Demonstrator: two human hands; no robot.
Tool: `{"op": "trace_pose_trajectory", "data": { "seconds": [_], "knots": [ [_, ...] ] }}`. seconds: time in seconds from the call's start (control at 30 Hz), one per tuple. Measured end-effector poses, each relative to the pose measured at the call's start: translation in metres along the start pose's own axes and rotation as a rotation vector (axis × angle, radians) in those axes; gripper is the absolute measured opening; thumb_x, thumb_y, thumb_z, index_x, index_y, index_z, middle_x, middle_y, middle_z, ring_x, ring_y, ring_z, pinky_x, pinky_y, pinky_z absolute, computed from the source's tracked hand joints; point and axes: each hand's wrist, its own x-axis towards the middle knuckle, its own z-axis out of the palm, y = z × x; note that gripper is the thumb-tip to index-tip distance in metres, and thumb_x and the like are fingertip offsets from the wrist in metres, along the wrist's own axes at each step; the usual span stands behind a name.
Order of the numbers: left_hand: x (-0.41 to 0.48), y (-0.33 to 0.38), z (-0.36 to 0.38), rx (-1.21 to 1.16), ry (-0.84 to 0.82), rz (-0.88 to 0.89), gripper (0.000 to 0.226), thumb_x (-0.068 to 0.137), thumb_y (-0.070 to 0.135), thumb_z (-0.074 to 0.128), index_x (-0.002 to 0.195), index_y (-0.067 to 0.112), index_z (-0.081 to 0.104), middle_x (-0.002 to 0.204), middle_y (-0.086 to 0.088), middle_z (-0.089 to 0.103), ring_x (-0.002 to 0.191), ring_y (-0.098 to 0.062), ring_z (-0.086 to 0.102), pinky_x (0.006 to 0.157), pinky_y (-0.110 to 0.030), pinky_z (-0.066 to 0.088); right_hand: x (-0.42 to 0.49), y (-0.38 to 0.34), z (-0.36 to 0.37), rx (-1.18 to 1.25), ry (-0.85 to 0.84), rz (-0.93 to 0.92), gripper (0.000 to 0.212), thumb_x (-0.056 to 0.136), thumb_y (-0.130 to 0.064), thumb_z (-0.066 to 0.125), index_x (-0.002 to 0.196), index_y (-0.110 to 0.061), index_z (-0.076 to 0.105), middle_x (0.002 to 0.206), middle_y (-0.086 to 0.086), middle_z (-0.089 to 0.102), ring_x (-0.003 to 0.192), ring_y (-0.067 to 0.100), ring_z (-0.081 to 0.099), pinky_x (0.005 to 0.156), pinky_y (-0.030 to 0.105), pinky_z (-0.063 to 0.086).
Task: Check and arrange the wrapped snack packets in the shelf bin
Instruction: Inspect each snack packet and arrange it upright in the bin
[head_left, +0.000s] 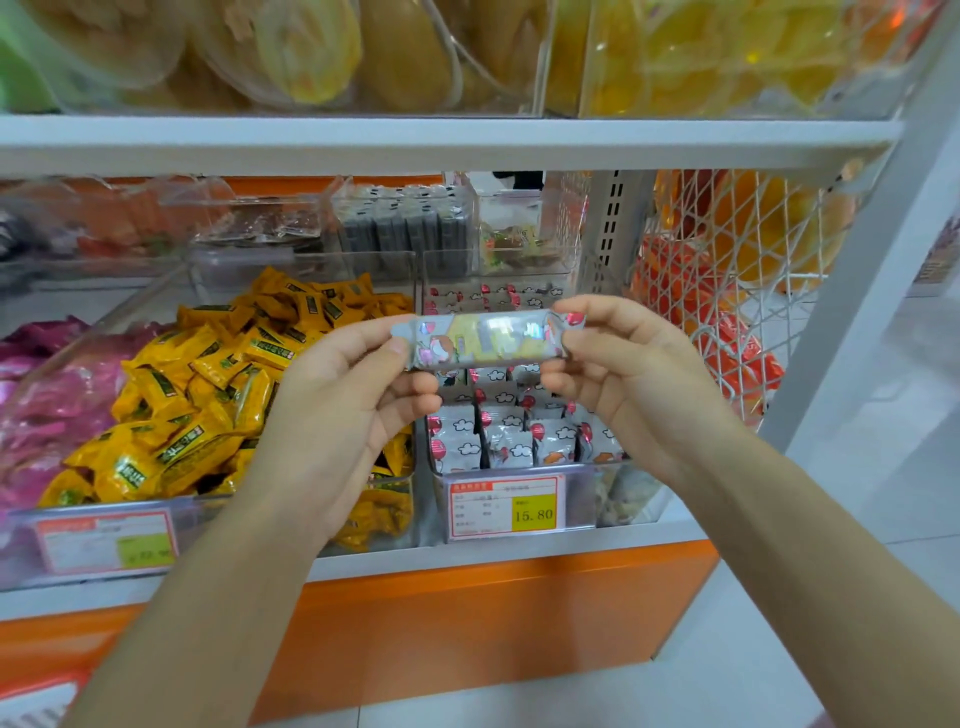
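A long silver snack packet (485, 339) with a cartoon print is held level in front of the shelf. My left hand (343, 410) pinches its left end and my right hand (631, 371) pinches its right end. Directly behind and below it stands a clear shelf bin (574, 499) holding several matching white and silver packets (511, 434) with clouds and red balloons, standing upright in rows. A price tag (506, 505) reading 15.80 hangs on the bin's front.
A clear bin of yellow wrapped packets (208, 384) sits to the left, with pink packets (47, 405) further left. A white wire basket (727, 291) of orange bags hangs on the right. The white shelf board (441, 143) runs overhead. An orange base panel (467, 618) lies below.
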Motion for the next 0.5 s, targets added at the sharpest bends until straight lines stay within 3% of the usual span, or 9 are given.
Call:
{"op": "trace_pose_trajectory", "data": {
  "seconds": [0.07,0.17,0.3,0.4,0.5],
  "knots": [
    [0.0005,-0.0004,0.0004,0.065,-0.005,0.009,0.019,0.094,0.01,0.048,0.102,0.01,0.065,0.078,-0.001,0.068,0.059,-0.004,0.061,0.054,-0.016,0.05,-0.0007,-0.0017,0.0008,-0.082,-0.008,-0.043,0.019,0.088,0.005,0.052,0.083,-0.009,0.063,0.078,0.005,0.061,0.061,0.015,0.061,0.06,0.028,0.057],
    [0.0016,-0.0022,-0.0009,0.179,-0.006,0.042,0.021,0.095,0.016,0.048,0.105,0.012,0.065,0.094,-0.006,0.065,0.061,-0.004,0.058,0.052,-0.016,0.047,-0.0014,-0.0003,0.0014,-0.236,-0.019,-0.121,0.013,0.088,-0.006,0.06,0.076,-0.012,0.062,0.069,-0.008,0.059,0.068,0.009,0.06,0.069,0.035,0.058],
    [0.0011,-0.0023,-0.0047,0.301,-0.069,0.113,0.025,0.096,0.019,0.046,0.112,0.019,0.065,0.099,-0.011,0.066,0.062,-0.007,0.054,0.055,-0.018,0.046,0.0,0.0037,-0.0012,-0.442,0.03,-0.223,0.015,0.085,-0.006,0.064,0.079,-0.019,0.061,0.078,-0.006,0.063,0.073,0.014,0.065,0.071,0.028,0.056],
    [0.0004,-0.0007,-0.0079,0.325,-0.122,0.13,0.028,0.095,0.018,0.047,0.115,0.026,0.065,0.101,-0.009,0.067,0.068,-0.013,0.056,0.059,-0.024,0.046,0.0021,0.0047,-0.0039,-0.417,0.017,-0.193,0.023,0.084,-0.001,0.062,0.092,-0.023,0.063,0.098,0.003,0.063,0.091,0.027,0.067,0.082,0.035,0.056],
    [-0.0006,0.0001,-0.0081,0.336,-0.143,0.142,0.029,0.094,0.016,0.049,0.113,0.03,0.066,0.099,-0.003,0.069,0.071,-0.013,0.058,0.058,-0.022,0.046,0.0024,0.0051,-0.0034,-0.419,0.018,-0.158,0.022,0.086,-0.006,0.06,0.091,-0.023,0.072,0.098,0.006,0.071,0.094,0.025,0.066,0.087,0.037,0.054]
  ]
}}
